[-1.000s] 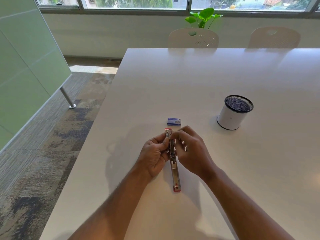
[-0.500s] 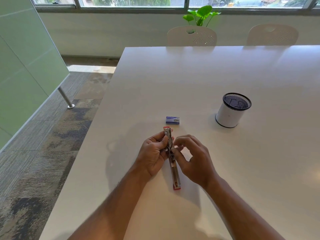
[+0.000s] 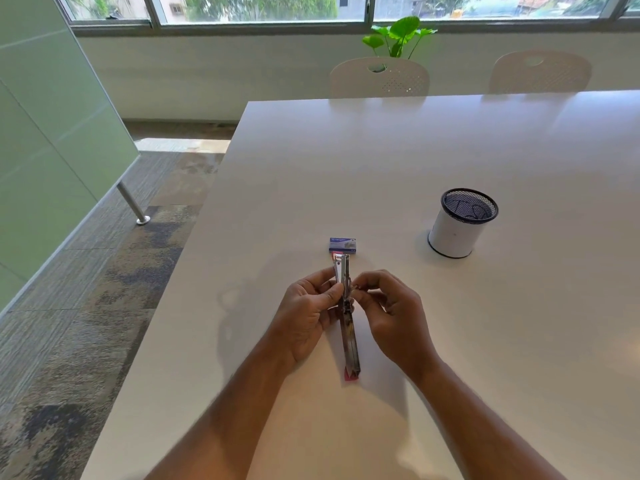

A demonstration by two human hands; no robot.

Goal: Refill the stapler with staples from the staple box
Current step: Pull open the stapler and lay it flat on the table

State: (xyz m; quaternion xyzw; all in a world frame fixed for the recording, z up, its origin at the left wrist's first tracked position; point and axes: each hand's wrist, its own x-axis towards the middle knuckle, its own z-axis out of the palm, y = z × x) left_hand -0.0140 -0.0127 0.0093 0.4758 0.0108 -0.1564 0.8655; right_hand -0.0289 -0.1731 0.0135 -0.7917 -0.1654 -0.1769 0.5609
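Note:
A slim metal stapler [image 3: 350, 344] with red ends lies opened out flat on the white table [image 3: 450, 143], its length running away from me. My left hand [image 3: 306, 315] pinches its far half from the left side. My right hand [image 3: 391, 317] has thumb and forefinger closed at the stapler's middle, on the right side; whether staples are between those fingers is too small to tell. The small blue staple box [image 3: 343, 244] sits on the table just beyond the stapler's far tip.
A white pen cup with a black mesh rim [image 3: 462, 223] stands to the right of the box. Two white chairs [image 3: 379, 77] and a green plant [image 3: 398, 34] are at the far table edge. The table's left edge drops to carpet.
My right hand has slid back toward me along the stapler and its fingertips now pinch at the middle. The left hand keeps its hold. The camera tilted slightly.

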